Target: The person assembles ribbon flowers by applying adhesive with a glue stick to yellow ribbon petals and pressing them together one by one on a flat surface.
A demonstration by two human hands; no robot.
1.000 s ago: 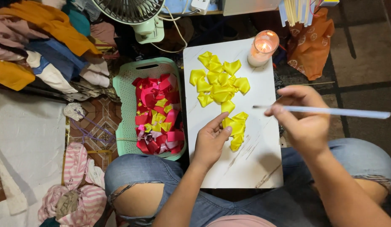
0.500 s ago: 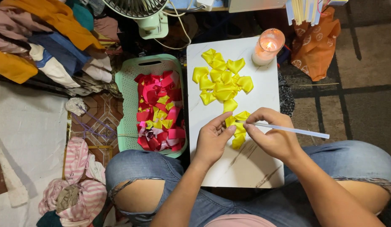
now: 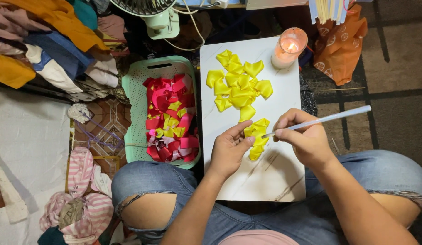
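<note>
1. Far left: white cloth [image 3: 20,149] flat on the floor, clothes pile [image 3: 47,41] stacked above it, striped pink fabric bundle [image 3: 79,199] at bottom left. Patterned floor tile [image 3: 104,122] shows between them; narrow bare strip only.
2. Mint-green basket [image 3: 131,90], handle slot at its top end, sits just left of the board. Inside: folded ribbon pieces [image 3: 170,118], mostly red and pink, a few yellow near the middle. Fill stays below the rim.
3. Mint fan base [image 3: 162,25] above the basket, white cable running right from it.
4. White marbled board [image 3: 261,181] lies across the lap. Upper half holds a loose heap of yellow folded ribbon pieces [image 3: 238,84]; lower half bare. Left edge is just beside the basket.
5. Left hand [image 3: 229,149]: thumb and forefinger pinched on a yellow ribbon strip [image 3: 256,136] at board centre, other fingers curled under.
6. Right hand [image 3: 306,138]: fingers pressed together, gripping a thin white stick [image 3: 329,119]; the tip meets the strip, the far end points right past the board edge.
7. Lit candle in a glass jar [image 3: 289,47] on the board's top right corner, near the edge.
8. Right of the board: orange patterned bag [image 3: 340,50], then open dark carpet [image 3: 392,90].
</note>
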